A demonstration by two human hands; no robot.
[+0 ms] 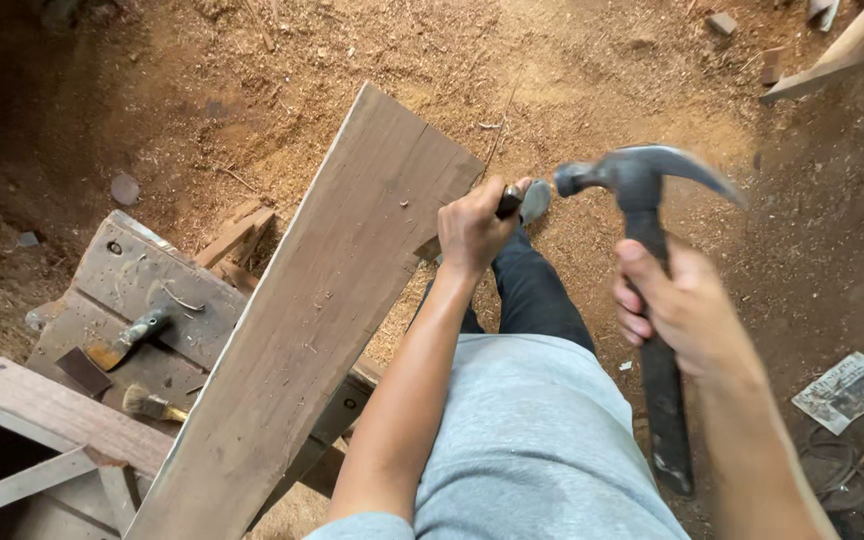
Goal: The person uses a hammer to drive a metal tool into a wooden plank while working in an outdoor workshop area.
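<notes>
My left hand (472,228) grips a dark-handled chisel (508,203), its end set against the right edge of a long weathered plank (312,310) that slants from bottom left to upper middle. My right hand (685,310) holds a claw hammer (642,185) by its black handle. The steel head is raised just right of the chisel's butt, striking face pointing at it. My leg in dark trousers and a grey shirt hem show between my arms.
A low wooden bench (137,300) under the plank carries a scraper (127,340) and a small brush (152,405). A wooden frame (32,420) sits at bottom left. Sawdust covers the ground. Scrap wood (832,55) lies top right, crumpled paper (845,390) at right.
</notes>
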